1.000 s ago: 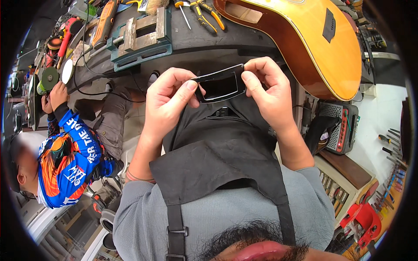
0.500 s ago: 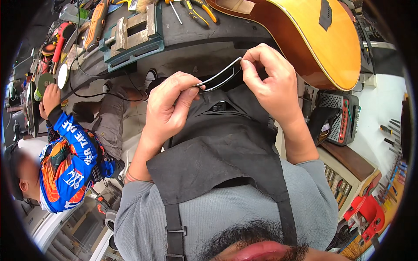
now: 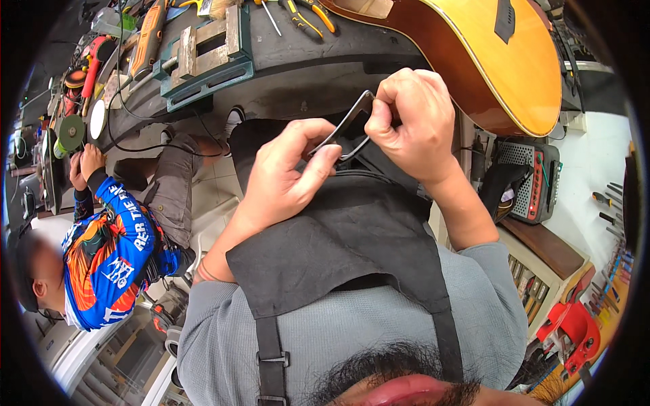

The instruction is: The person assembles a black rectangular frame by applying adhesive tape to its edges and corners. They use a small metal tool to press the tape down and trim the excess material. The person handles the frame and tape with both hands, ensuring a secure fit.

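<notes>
Pinching left hand [image 3: 284,169]: gripped thin, curved black frame [image 3: 353,118].
Right hand [image 3: 416,125]: curled against it, grip unclear.
Frame tilt: steepened since.

Guitar [image 3: 518,81]: I see it brightly lit, glossy.
Desk [image 3: 281,57]: its front edge bows, shadow underneath.
Corners: I get only black.

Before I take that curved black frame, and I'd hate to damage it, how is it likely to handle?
The black frame is probably light, being small between the left hand and right hand. Its thin edge suggests it may flex or snap if squeezed. Set down, it could rock, as it looks curved.
</notes>
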The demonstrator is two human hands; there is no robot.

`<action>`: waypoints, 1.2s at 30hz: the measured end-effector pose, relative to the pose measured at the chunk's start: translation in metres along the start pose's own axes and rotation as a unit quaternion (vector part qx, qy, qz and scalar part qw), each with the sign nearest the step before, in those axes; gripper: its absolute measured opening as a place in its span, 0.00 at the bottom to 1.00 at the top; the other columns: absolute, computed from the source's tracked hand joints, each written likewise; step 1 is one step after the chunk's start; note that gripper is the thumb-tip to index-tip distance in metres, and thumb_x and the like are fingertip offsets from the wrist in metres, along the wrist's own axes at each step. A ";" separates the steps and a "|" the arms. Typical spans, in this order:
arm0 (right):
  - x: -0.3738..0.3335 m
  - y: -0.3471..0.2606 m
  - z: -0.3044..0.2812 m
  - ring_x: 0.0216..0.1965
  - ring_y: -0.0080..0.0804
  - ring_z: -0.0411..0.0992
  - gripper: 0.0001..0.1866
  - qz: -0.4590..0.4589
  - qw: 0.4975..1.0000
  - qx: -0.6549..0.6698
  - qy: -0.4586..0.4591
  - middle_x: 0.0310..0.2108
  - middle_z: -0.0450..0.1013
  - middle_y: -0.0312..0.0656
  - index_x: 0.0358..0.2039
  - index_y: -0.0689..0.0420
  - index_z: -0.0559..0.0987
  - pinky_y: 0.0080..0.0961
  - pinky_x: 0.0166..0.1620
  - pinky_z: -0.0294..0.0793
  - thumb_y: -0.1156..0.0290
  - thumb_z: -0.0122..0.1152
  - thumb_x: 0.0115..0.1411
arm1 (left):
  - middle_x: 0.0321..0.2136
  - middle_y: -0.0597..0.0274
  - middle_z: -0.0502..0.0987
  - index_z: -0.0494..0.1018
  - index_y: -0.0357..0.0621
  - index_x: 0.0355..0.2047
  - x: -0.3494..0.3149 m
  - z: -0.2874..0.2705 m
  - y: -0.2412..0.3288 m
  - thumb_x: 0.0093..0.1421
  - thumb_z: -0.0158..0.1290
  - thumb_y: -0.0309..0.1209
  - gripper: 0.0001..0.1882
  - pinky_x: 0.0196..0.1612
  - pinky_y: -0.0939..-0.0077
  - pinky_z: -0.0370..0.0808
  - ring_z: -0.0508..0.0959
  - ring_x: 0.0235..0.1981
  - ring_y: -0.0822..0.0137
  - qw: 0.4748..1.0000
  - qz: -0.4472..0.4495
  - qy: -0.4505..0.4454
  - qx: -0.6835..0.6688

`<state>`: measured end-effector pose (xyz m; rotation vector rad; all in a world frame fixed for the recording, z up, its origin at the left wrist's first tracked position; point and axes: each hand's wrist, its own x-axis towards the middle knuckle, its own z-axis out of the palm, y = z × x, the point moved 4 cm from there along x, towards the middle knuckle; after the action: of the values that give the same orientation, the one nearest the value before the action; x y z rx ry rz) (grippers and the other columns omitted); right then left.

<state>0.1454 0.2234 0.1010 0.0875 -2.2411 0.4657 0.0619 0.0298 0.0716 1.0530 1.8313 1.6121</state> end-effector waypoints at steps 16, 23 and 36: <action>-0.016 -0.004 -0.001 0.33 0.33 0.77 0.11 -0.073 0.997 0.029 -0.023 0.34 0.76 0.34 0.38 0.51 0.77 0.35 0.51 0.70 0.68 0.71 0.58 | 0.29 0.59 0.85 0.74 0.35 0.60 -0.001 0.022 0.011 0.76 0.52 0.24 0.15 0.30 0.77 0.78 0.82 0.24 0.73 0.998 -0.039 0.030 0.028; -0.014 -0.008 -0.008 0.34 0.30 0.76 0.18 0.067 0.991 0.114 -0.001 0.36 0.78 0.32 0.45 0.51 0.82 0.36 0.51 0.66 0.70 0.77 0.54 | 0.33 0.61 0.85 0.72 0.36 0.62 -0.005 0.021 0.007 0.81 0.47 0.30 0.15 0.28 0.85 0.75 0.80 0.31 0.80 0.997 -0.070 0.017 0.008; -0.011 -0.020 0.004 0.36 0.29 0.75 0.13 -0.022 0.999 0.041 -0.004 0.35 0.76 0.30 0.40 0.48 0.81 0.34 0.47 0.63 0.69 0.74 0.55 | 0.47 0.53 0.77 0.63 0.43 0.61 -0.001 0.031 0.000 0.83 0.36 0.48 0.22 0.48 0.68 0.79 0.80 0.41 0.65 0.927 -0.141 -0.029 -0.345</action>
<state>0.1538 0.2025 0.0960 0.1815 -2.2232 0.5346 0.0868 0.0479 0.0652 0.4854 1.1446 1.8047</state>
